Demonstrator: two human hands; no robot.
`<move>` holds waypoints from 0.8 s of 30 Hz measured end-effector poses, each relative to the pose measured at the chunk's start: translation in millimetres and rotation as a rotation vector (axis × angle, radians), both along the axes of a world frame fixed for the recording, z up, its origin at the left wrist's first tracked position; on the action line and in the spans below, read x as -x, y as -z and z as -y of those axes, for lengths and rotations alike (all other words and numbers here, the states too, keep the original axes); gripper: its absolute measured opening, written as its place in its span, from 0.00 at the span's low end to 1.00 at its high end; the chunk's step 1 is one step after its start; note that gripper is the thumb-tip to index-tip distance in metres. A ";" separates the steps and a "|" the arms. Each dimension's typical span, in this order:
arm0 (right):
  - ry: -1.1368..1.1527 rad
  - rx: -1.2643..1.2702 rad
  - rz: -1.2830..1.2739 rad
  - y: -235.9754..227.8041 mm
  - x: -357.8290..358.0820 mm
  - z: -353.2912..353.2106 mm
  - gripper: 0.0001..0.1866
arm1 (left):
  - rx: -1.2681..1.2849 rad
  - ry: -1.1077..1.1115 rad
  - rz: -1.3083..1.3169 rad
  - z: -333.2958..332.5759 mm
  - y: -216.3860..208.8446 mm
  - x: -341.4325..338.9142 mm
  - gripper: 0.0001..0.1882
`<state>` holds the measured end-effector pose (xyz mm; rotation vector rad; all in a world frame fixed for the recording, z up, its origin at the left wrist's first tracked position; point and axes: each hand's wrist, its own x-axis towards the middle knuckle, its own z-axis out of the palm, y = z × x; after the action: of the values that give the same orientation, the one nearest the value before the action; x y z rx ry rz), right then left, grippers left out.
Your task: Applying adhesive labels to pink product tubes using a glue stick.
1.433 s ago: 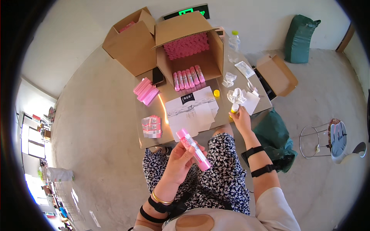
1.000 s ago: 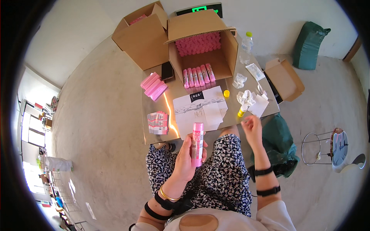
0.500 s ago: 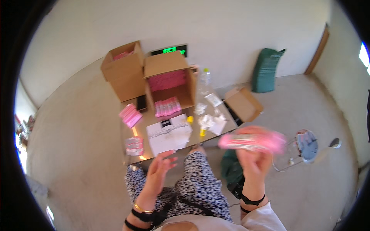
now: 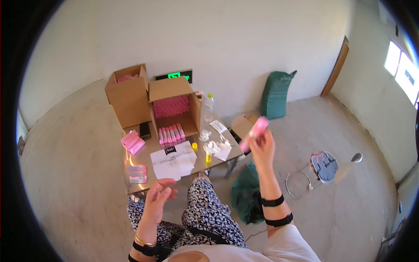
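Clock directions: as seen in the view, centred on the white printed card sheets (image 4: 168,163) at the table's near edge.

Right hand (image 4: 263,148), 3 o'clock: grasping one pink tube (image 4: 260,125) between thumb and fingers, raised beyond the table's edge; tube blurred, tilted, one end toward 1 o'clock, the other toward 7.

Left hand (image 4: 156,201), between 6 and 7 o'clock: released, palm turned inward, fingers loosely bent, near the sheets.

Metal-topped table (image 4: 190,171), holding:
- Open cardboard carton (image 4: 151,95), 12 o'clock, pink contents inside; a row of pink tubes (image 4: 171,134) at its mouth.
- Second cardboard carton (image 4: 129,107), 11 o'clock.
- Stacked pink pieces (image 4: 133,143), 10 o'clock.
- Pink-and-grey printed packs (image 4: 138,174), 8 o'clock.
- Yellow cap (image 4: 194,146), 2 o'clock.
- Yellow-and-white glue stick (image 4: 208,158), 3 o'clock, upright, beside crumpled tissue (image 4: 212,146).
- Clear bottle (image 4: 209,105), green-yellow cap, 1 o'clock.

Floor: green sack (image 4: 276,96), 2 o'clock, against the wall; green plastic bag (image 4: 248,185), 4 o'clock.
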<state>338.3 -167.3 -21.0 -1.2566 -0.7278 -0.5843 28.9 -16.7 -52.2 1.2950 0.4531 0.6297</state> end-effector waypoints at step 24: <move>-0.741 0.481 -0.809 120.3 -18.0 -208.1 0.15 | 0.224 -0.259 -0.095 -105.1 65.9 21.5 0.12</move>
<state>356.3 40.9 -141.3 -1.3816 -0.5801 0.7196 7.4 88.4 -118.2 1.0646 0.7569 0.7125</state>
